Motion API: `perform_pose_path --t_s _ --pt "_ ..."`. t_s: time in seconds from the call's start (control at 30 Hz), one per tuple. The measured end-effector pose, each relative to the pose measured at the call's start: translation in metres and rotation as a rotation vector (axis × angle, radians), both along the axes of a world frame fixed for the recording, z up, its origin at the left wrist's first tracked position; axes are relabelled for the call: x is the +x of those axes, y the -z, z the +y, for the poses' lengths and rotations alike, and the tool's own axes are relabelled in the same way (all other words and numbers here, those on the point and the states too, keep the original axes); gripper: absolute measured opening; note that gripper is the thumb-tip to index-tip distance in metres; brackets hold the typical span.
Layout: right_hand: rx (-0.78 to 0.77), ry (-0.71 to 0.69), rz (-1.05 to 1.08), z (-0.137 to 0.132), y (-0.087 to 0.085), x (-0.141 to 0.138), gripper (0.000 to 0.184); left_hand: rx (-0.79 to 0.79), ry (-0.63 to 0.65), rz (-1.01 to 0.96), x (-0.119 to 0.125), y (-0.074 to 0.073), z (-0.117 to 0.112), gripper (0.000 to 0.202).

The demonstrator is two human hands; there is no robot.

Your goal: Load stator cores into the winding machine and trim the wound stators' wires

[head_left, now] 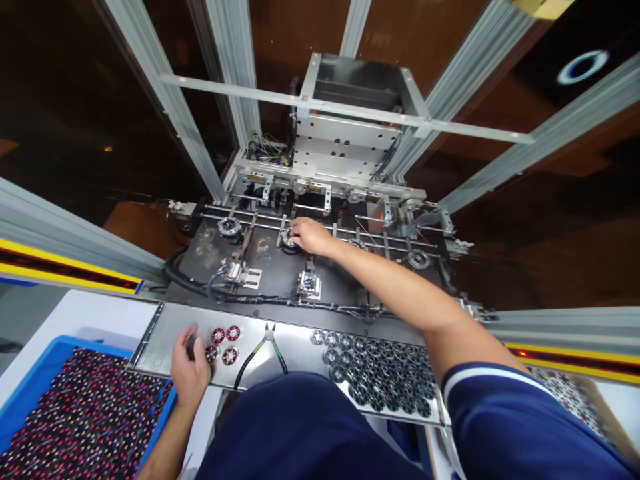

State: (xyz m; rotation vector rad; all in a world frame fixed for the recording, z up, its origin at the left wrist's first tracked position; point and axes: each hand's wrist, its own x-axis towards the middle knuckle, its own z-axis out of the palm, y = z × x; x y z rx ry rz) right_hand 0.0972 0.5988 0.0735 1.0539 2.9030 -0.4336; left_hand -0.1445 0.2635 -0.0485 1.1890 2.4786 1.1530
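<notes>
My right hand [309, 236] reaches over the black machine bed, its fingers closed on a round metal part [287, 237] at the second holder from the left. The fingers partly cover that part. My left hand [191, 368] is at the left of the steel ledge [173, 323], thumb and fingers apart with a dark gap between them; no held thing can be made out. Beside it lie several small round parts with red or copper coils [233, 333]. Green-and-black-handled cutting pliers [270, 333] lie to their right, jaws toward the machine.
Many dark ring parts [373, 363] cover the ledge's right side. A blue tray [65, 341] of coil parts stands at left. Another holder carries a round part [229, 227]; a ring [419, 259] sits at right. Yellow-framed light bars [70, 267] and metal posts flank the machine.
</notes>
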Motion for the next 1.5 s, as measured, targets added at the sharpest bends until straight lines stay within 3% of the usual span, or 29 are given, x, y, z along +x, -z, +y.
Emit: perform_pose_path --t_s 0.23,0.43,0.6,0.67,0.73,0.8,0.93,1.07,1.17,1.33,1.5 --pt "0.035 -0.172 -0.058 -0.022 -0.003 0.033 0.054 0.016 -0.012 0.0 -0.001 0.006 -0.002 0.045" --pt "0.075 -0.178 -0.092 -0.023 0.0 0.03 0.052 0.058 -0.006 0.02 0.0 0.006 0.001 0.046" --pt "0.145 -0.091 -0.015 -0.041 -0.034 0.024 0.055 0.088 -0.007 0.028 -0.002 -0.001 -0.003 0.047" --pt "0.202 -0.04 0.077 -0.065 -0.049 0.035 0.059 0.108 -0.007 0.032 0.0 -0.009 -0.009 0.05" --pt "0.269 -0.021 0.237 -0.103 -0.054 0.055 0.057 0.139 0.003 0.033 0.003 -0.02 -0.017 0.055" --pt "0.266 -0.038 0.381 -0.154 -0.042 0.081 0.048 0.167 0.03 0.023 0.011 -0.032 -0.024 0.058" --pt "0.095 0.036 0.293 -0.258 0.015 0.133 0.022 0.185 0.13 -0.015 0.034 -0.053 -0.028 0.051" --pt "0.059 0.153 0.196 -0.316 0.063 0.157 0.013 0.167 0.279 -0.077 0.061 -0.066 -0.017 0.043" --pt "0.041 0.177 0.155 -0.329 0.08 0.151 0.015 0.145 0.395 -0.138 0.078 -0.071 -0.008 0.038" --pt "-0.009 0.062 0.178 -0.327 0.092 0.123 0.01 0.047 0.515 -0.297 0.094 -0.079 -0.006 0.031" --pt "-0.029 -0.001 0.307 -0.307 0.079 0.094 0.008 -0.209 0.591 -0.64 0.102 -0.086 -0.005 0.039"
